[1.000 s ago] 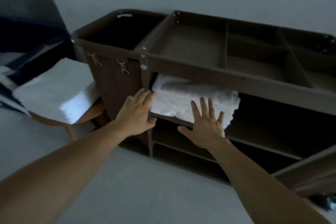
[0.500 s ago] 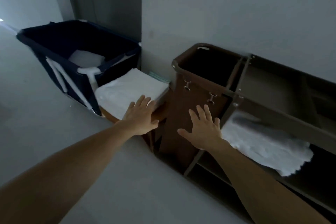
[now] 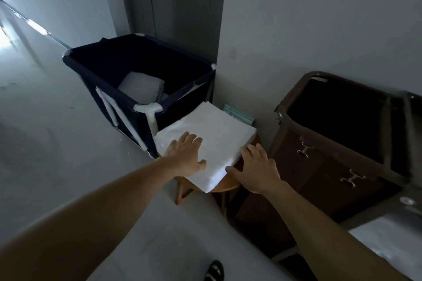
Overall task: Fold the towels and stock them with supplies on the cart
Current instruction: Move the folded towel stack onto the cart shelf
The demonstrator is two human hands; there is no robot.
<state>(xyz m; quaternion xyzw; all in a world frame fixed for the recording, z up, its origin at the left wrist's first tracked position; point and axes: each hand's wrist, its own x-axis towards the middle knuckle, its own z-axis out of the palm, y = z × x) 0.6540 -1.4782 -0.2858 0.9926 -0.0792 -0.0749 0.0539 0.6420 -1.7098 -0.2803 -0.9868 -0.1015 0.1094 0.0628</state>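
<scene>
Hotel service corridor, housekeeping cart, laundry hamper

The stack of towels in the middle is showing plain white against the warm orange-brown of the wooden stool. To the far left the hamper is looking navy blue with white corner pieces, and the bundle inside it is showing pale grey. Just beyond the stack a packet is showing pale green stripes. On the right the cart is looking dark brown with silvery hooks, its shelf towel is gleaming white, and near me a shoe is showing black-and-white stripes.
</scene>
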